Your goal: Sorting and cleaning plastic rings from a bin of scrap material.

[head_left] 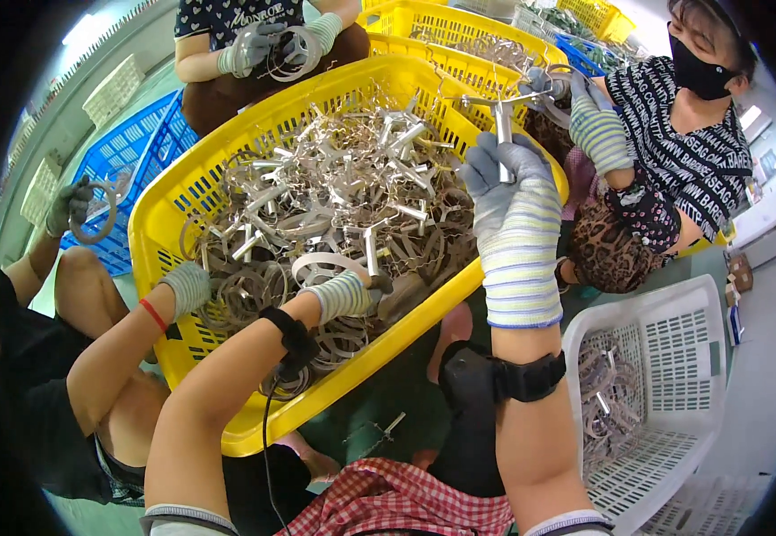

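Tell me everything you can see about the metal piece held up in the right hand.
The metal piece is a bare silver T-shape: a straight stem with a short crossbar on top, shiny like steel. The gloved right hand holds it upright by the lower stem, so its bottom end is hidden in the fingers. It is raised over the far right corner of the yellow basket, above the heap of similar parts and metal bands. Only the glove touches it.

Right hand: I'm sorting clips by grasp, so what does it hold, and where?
The right hand holds a T-shaped metal piece, grip around the lower stem.
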Motion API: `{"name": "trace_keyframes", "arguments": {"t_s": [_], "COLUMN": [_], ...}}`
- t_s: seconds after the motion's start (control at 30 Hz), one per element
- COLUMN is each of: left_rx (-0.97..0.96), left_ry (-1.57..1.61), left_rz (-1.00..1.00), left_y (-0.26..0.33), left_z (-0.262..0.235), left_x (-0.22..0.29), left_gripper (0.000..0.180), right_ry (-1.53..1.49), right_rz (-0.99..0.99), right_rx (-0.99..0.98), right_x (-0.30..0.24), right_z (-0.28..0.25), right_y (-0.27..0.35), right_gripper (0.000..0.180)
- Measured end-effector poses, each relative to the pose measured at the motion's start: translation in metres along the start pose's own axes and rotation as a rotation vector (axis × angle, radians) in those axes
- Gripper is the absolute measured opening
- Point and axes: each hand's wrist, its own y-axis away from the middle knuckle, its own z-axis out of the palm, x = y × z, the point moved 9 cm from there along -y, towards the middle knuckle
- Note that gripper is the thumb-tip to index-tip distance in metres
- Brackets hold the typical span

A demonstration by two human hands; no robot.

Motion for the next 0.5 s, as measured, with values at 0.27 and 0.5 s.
{"name": "trace_keyframes", "arguments": {"t_s": [0.27,0.5], "left_rx": [-0.145,-0.227], "left_ry": [-0.068,-0.049], "left_rz": [-0.005,0.033], "left_y": [-0.011,-0.022], "left_z": [0.046,0.044], "left_x": [-0.015,0.013], "left_gripper": [0.027,0.032], "right_ry": [-0.056,-0.014], "right_rz": [0.027,-0.003], "right_rx": [-0.079,-0.078], "right_x": [0.010,-0.006], "right_z": [0.014,0.006], "right_y": [0.004,0.002], "right_gripper": [0.019,0.019]}}
